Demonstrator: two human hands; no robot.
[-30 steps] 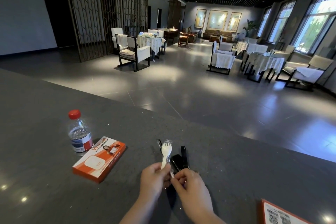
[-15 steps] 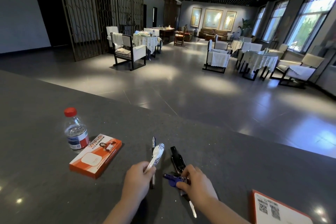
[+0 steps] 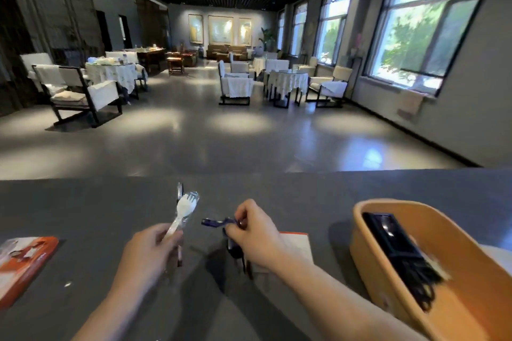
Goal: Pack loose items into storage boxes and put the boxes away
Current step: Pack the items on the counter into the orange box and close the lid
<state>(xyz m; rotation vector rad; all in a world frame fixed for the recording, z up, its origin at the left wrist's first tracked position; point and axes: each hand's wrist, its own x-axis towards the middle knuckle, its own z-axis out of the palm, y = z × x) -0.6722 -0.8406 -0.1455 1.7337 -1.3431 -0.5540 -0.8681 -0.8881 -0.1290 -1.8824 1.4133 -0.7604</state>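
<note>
My left hand (image 3: 151, 250) grips a wrapped white plastic spork (image 3: 185, 209) and a pen (image 3: 180, 194), both sticking up above the dark counter (image 3: 83, 202). My right hand (image 3: 253, 232) pinches a blue key clip (image 3: 214, 222) with dark keys (image 3: 235, 250) hanging under it. An orange storage box (image 3: 368, 252) stands to the right, close to my right forearm. Inside it lie a dark flat case (image 3: 388, 232) and a black tangle of cord (image 3: 415, 271).
An orange and white carton (image 3: 25, 260) lies at the counter's left edge of view. A white card with an orange edge (image 3: 297, 246) lies under my right hand. Beyond the counter is a hall floor with chairs and covered tables.
The view has swung right, bringing the orange box into sight and pushing the carton to the left; the bottle is out of view. My right hand has lifted the keys off the counter.
</note>
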